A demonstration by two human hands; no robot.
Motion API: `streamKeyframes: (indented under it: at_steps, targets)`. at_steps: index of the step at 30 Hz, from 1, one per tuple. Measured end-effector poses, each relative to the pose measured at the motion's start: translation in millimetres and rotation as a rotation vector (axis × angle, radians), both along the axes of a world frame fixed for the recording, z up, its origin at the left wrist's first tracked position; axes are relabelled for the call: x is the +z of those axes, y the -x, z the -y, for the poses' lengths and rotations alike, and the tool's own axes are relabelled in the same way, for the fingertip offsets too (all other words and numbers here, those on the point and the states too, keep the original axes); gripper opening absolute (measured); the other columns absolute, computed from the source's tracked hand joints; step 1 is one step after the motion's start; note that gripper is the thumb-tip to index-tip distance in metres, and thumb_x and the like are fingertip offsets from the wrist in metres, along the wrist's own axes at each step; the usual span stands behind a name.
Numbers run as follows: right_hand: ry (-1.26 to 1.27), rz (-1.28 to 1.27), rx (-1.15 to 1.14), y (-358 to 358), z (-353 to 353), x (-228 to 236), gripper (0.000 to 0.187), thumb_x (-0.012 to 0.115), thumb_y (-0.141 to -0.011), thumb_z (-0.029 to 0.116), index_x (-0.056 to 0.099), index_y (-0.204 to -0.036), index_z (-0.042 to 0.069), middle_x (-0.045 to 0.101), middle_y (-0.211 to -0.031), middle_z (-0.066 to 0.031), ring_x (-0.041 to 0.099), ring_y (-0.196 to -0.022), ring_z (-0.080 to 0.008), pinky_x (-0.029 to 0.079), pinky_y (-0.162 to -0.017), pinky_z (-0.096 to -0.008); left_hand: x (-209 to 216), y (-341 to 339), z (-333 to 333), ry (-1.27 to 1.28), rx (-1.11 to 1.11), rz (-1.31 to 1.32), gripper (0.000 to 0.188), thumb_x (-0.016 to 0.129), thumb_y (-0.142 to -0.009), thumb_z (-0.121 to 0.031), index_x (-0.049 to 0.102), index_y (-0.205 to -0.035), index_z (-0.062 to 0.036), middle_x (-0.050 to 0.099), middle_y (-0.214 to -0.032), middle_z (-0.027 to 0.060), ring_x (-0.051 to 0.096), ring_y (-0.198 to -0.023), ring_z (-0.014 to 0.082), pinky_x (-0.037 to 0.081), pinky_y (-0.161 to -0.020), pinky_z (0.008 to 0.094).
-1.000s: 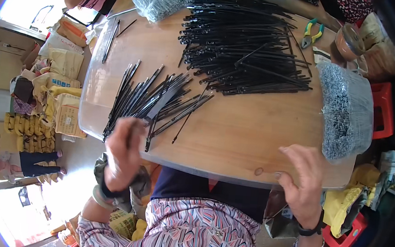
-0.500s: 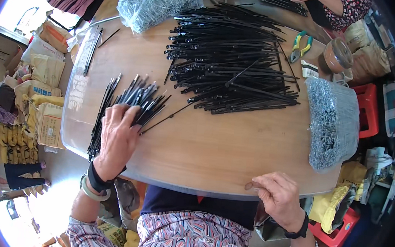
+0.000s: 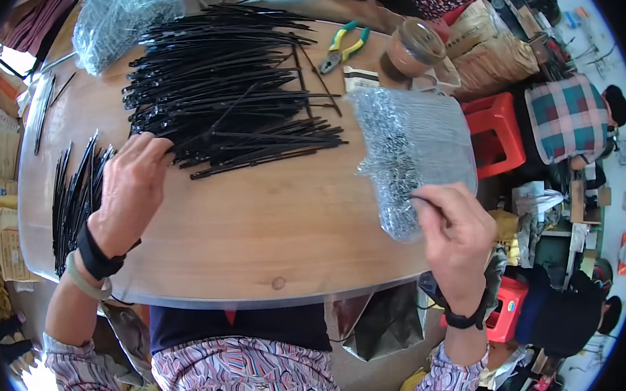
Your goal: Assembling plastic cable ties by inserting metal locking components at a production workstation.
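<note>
- Centrally, a large heap of long, thin black strips [image 3: 211, 88] lies across a brown wooden table [image 3: 249, 257].
- The person's left hand [image 3: 134, 185] is at the heap's lower left, fingers bent together; whether they grip a strip cannot be told.
- The right hand [image 3: 457, 232] curls, thumb and forefinger nearly meeting, at the near end of a clear plastic bag of small silvery pieces [image 3: 394, 150]; any hold is unclear.
- Yellow-and-green-handled pliers [image 3: 343, 48] lie beyond.

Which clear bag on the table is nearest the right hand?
The right bag, close to the right hand; the left bag lies beyond the black strips.
</note>
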State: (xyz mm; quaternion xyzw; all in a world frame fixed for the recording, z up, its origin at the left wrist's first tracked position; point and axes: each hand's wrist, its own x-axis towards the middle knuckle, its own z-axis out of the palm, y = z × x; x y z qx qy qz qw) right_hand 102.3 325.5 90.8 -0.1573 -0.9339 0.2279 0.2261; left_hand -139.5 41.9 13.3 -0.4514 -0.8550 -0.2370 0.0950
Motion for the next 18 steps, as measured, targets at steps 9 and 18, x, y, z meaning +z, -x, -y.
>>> streamKeyframes:
  at_steps: [9, 18]
  targets:
    - [-0.158, -0.104, 0.130, 16.3, -49.8, -24.2, 0.010, 0.069, -0.080, -0.005, 0.068, -0.088, 0.001, 0.066, -0.092, -0.0106, 0.064, -0.080, -0.0229, 0.050, -0.071, -0.0341, 39.1, -23.9, 39.1, 0.008, 0.082, 0.330, 0.006, 0.065, -0.089, -0.002, 0.066, -0.094, 0.0028, 0.062, -0.069, 0.0130, 0.059, -0.055, 0.0219, 0.042, -0.052, 0.0316]
    - [0.200, -0.274, 0.728, 15.7, 56.5, -17.9, 0.014, 0.063, -0.085, 0.014, 0.070, -0.096, 0.008, 0.060, -0.081, -0.0019, 0.060, -0.071, -0.0191, 0.049, -0.071, -0.0386, 20.9, -108.2, 66.0, -0.704, 0.406, 1.830, 0.017, 0.060, -0.099, -0.015, 0.063, -0.098, 0.0025, 0.061, -0.070, 0.0048, 0.046, -0.041, 0.0088, 0.035, -0.036, 0.0210]
